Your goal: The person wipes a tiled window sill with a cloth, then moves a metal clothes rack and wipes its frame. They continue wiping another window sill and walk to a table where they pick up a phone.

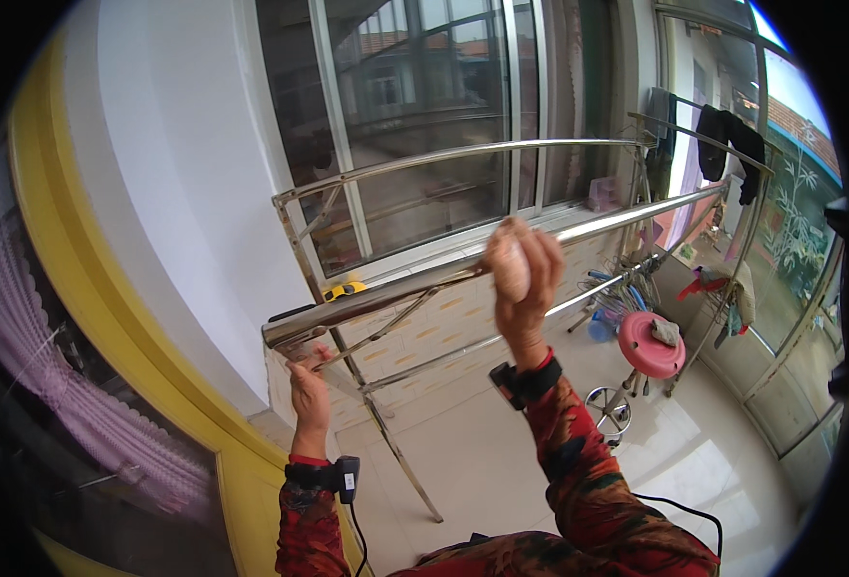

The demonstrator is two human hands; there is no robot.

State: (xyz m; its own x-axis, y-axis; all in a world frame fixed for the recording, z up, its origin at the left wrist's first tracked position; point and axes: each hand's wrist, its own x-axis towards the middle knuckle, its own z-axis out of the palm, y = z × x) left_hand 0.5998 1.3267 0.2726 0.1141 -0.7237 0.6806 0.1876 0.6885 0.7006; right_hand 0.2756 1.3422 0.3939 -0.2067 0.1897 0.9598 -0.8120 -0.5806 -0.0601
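Observation:
A metal drying rack [367,306] with long tubular rails stands before me, under a window. My right hand [522,270] is on its front rail near the middle, fingers bent over something pale, perhaps a cloth; blur hides what it is. My left hand [310,386] is raised just below the rail's left end, by a slanting brace, with its fingers partly hidden; whether it grips the brace cannot be told. A yellow toy car [344,290] sits on the sill behind the rail. Dark clothes [731,148] hang over the rack's far right end.
A round pink stool [652,346] with a grey cloth or stone-like lump on it stands at the right, beside a bundle of wire hangers [623,285]. A yellow door frame [132,328] and a lilac curtain [85,404] are at the left. Cables run from both wrists.

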